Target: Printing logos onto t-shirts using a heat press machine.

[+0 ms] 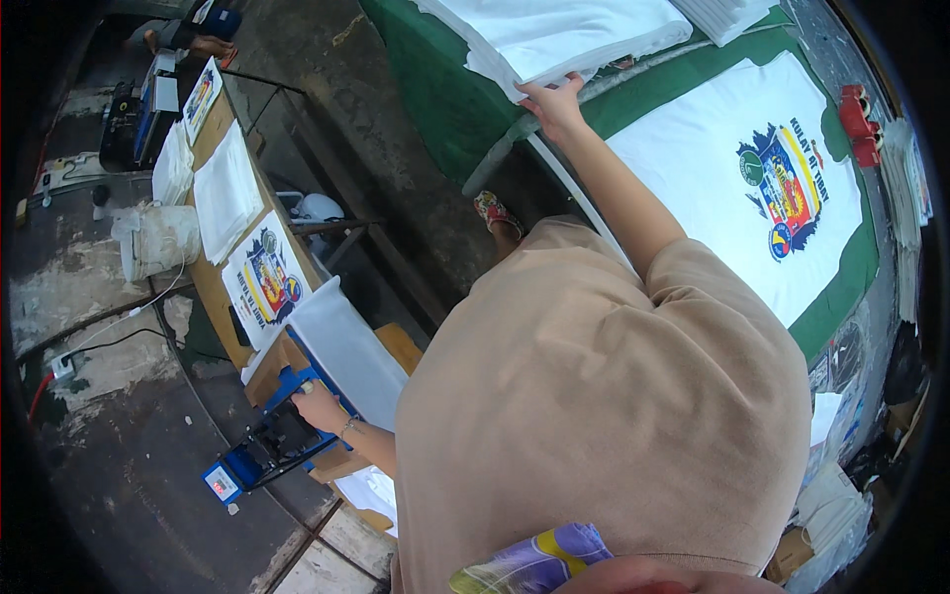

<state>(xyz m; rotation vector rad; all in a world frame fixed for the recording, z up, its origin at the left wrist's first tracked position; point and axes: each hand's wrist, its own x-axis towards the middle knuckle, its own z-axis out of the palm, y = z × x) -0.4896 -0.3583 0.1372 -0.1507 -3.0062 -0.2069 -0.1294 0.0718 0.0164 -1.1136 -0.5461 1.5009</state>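
Note:
My left hand grips the handle of a blue-and-black heat press at the lower left. White fabric lies along the press's right side. My right hand reaches up and pinches the near edge of a stack of folded white cloth at the top centre. A white T-shirt with a colourful printed design lies flat on a green-covered table, to the right of my right arm.
A board bench holds printed sheets and blank white sheets. Another person's hand shows at the upper left. Cables and a power strip are on the left, red objects at the right.

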